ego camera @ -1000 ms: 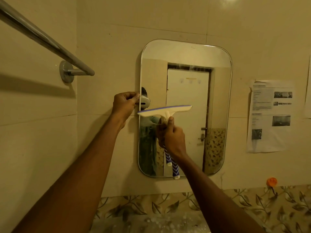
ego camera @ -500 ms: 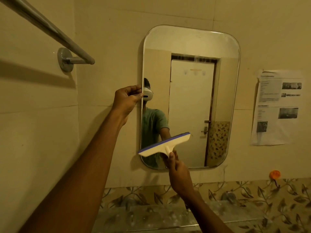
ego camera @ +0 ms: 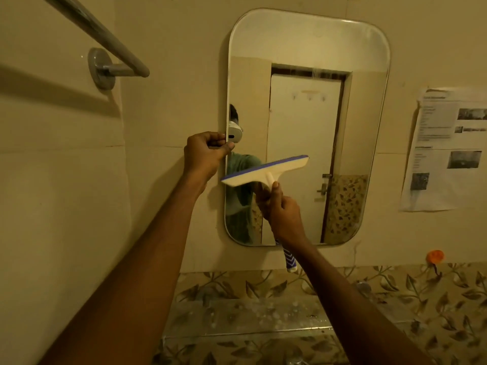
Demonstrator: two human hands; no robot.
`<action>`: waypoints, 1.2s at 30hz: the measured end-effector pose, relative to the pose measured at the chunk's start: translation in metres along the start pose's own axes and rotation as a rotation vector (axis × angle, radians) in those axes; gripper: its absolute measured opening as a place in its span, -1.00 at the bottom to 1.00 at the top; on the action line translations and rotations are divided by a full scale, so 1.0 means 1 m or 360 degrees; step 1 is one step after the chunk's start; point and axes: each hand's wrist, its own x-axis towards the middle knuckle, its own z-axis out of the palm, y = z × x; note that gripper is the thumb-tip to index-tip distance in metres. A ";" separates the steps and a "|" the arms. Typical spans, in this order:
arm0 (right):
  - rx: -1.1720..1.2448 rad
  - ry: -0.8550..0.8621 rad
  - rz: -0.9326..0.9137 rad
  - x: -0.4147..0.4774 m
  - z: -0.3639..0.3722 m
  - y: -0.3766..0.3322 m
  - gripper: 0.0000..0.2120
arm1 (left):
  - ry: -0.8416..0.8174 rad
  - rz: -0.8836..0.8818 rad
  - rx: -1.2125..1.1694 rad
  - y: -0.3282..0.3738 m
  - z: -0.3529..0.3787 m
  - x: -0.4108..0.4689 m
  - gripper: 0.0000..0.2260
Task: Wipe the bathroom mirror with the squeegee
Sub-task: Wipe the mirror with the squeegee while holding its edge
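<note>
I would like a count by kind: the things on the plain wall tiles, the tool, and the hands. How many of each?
Mirror: 1
Squeegee: 1
Towel bar: 1
Paper sheet: 1
Orange hook: 1
Hands: 2, left hand and right hand
Total: 7

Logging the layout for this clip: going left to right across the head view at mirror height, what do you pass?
Towel rail → left hand, gripping the edge of the mirror → squeegee, held by the right hand → printed sheet.
</note>
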 end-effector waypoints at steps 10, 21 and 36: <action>-0.0584 -0.0234 0.0200 -0.069 -0.019 0.066 -0.32 | 0.0000 0.0000 0.0088 -0.007 0.001 -0.009 -0.74; -0.1178 -0.0455 0.0204 -0.065 -0.060 0.083 -0.30 | 0.0003 -0.0076 0.0104 -0.018 0.001 -0.016 -0.74; -0.1665 -0.0942 -0.0269 -0.079 -0.055 0.055 -0.51 | -0.0107 -0.0319 0.0193 -0.072 -0.009 -0.075 -0.78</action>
